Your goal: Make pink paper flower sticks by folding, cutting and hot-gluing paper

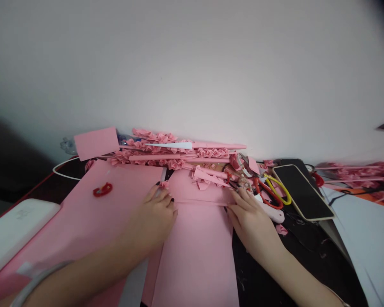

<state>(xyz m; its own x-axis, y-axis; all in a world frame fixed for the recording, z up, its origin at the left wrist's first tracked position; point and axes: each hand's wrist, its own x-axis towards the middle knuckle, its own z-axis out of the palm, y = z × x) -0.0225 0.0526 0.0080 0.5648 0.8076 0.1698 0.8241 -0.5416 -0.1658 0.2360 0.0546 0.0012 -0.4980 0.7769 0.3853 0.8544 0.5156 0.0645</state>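
My two hands are apart from each other, with a long pink paper lying between them on the black table. A raised fold runs across the paper from one hand to the other. My left hand is at the paper's left edge, fingers bent, and a little pink paper scrap is by its fingertips. My right hand is at the right edge, fingers reaching forward. I can't tell if my fingers pinch the paper or just press on it.

To the left of my left hand lies a big pink sheet, with a small red thing on top. Farther left is a white slab with round corners.

Past both hands, next to the wall, I see a pile of crinkly pink paper sprigs. A pointy white strip lies on them. Past my left hand, a pink card leans up.

Just beyond my right hand are a red loop handle and a yellow loop handle. Right of those is a phone with a dark screen. Farther right are white paper and more pink sprigs.
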